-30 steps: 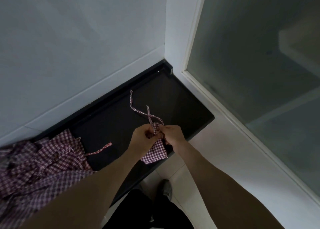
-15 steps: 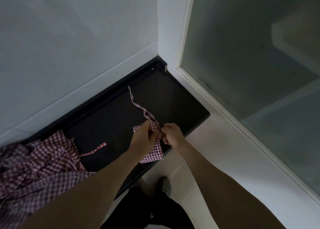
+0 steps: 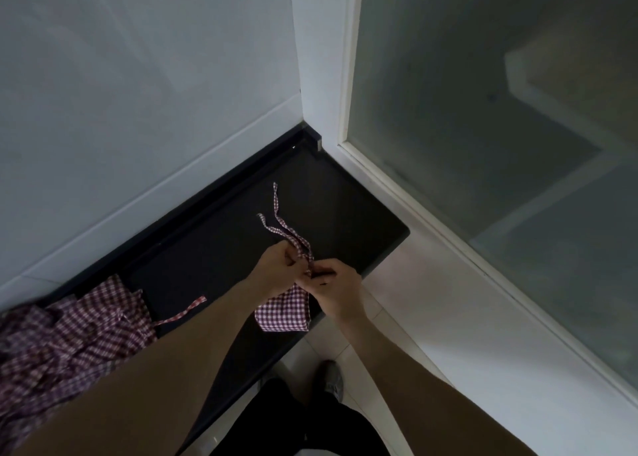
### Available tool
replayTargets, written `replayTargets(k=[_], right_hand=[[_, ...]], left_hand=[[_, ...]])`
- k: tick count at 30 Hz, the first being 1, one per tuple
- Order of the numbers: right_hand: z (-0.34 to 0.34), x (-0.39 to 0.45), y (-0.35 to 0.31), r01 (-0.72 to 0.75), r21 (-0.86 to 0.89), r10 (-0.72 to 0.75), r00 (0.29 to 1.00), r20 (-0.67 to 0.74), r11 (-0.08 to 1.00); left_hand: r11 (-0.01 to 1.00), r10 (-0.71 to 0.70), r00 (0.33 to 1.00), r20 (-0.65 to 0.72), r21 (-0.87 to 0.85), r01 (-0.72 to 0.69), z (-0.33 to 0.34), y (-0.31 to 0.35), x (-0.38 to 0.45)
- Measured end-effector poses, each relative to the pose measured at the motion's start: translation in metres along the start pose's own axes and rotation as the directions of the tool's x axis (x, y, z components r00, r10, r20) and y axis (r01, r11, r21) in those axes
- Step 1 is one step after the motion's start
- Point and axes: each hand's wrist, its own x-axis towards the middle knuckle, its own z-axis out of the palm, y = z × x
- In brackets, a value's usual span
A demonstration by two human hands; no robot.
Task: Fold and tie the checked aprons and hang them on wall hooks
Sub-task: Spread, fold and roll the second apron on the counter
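Pinching the folded apron's (image 3: 283, 312) ties (image 3: 276, 226), left hand (image 3: 279, 269) and right hand (image 3: 336, 288) meet.

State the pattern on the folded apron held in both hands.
Red-and-white gingham check on the folded apron, seen in the head view.

A dark counter (image 3: 214, 248) meets a pale wall (image 3: 138, 75), beside a frosted glass panel (image 3: 500, 127) and white-tiled floor (image 3: 431, 317).

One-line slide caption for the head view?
Both hands, left and right, pinch the folded apron's ties over the black counter.
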Motion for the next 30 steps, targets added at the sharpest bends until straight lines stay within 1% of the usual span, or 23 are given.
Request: replayTargets(k=[4, 8, 10, 14, 16, 19, 21, 23, 24, 26, 28, 29, 30], right_hand=[[0.001, -0.006, -0.002, 0.061, 0.014, -0.060, 0.996, -0.061, 0.998], [-0.005, -0.006, -0.004, 0.008, 0.068, -0.005, 0.999, -0.050, 0.998], [-0.006, -0.004, -0.007, -0.032, 0.072, 0.034, 0.999, -0.027, 0.997], [-0.013, 0.003, -0.015, -0.102, -0.051, 0.108, 0.985, 0.132, 0.993], [-0.016, 0.004, -0.019, -0.120, -0.123, 0.147, 0.960, 0.240, 0.985], [-0.020, 0.004, -0.028, -0.167, -0.212, 0.232, 0.913, 0.336, 0.963], [-0.026, 0.003, -0.035, -0.125, -0.279, 0.229, 0.897, 0.378, 0.952], [-0.035, 0.003, -0.039, -0.007, -0.355, 0.178, 0.873, 0.453, 0.935], [-0.041, 0.002, -0.041, 0.039, -0.382, 0.156, 0.870, 0.467, 0.923], [-0.057, -0.001, -0.045, 0.012, -0.356, 0.161, 0.876, 0.454, 0.935], [-0.074, 0.002, -0.045, 0.013, -0.304, 0.124, 0.895, 0.428, 0.952], [-0.080, 0.004, -0.044, -0.005, -0.224, 0.100, 0.906, 0.411, 0.975], [-0.086, 0.003, -0.047, -0.062, -0.088, 0.091, 0.923, 0.374, 0.994]], left_hand=[[0.997, -0.040, 0.999, -0.034, -0.068, 0.038, 0.003, 0.001, -0.001], [0.989, -0.068, 0.997, -0.026, -0.133, 0.064, 0.008, 0.001, -0.004], [0.986, -0.068, 0.996, -0.049, -0.158, 0.060, 0.009, -0.001, -0.006], [0.982, -0.060, 0.997, -0.056, -0.185, 0.048, 0.013, -0.002, -0.011], [0.984, -0.048, 0.998, -0.034, -0.172, 0.041, 0.014, -0.003, -0.012], [0.982, -0.048, 0.999, 0.003, -0.184, 0.048, 0.013, -0.003, -0.014], [0.981, -0.053, 0.999, 0.004, -0.188, 0.053, 0.013, -0.003, -0.013], [0.981, -0.051, 0.999, 0.012, -0.184, 0.053, 0.013, -0.003, -0.012], [0.981, -0.050, 0.999, 0.019, -0.186, 0.053, 0.013, -0.003, -0.012], [0.979, -0.045, 0.999, 0.017, -0.198, 0.048, 0.013, -0.004, -0.013], [0.979, -0.040, 0.999, 0.012, -0.197, 0.041, 0.012, -0.004, -0.013], [0.981, -0.042, 0.999, 0.015, -0.189, 0.044, 0.012, -0.003, -0.013], [0.983, -0.044, 0.999, 0.019, -0.179, 0.046, 0.012, -0.003, -0.013]])
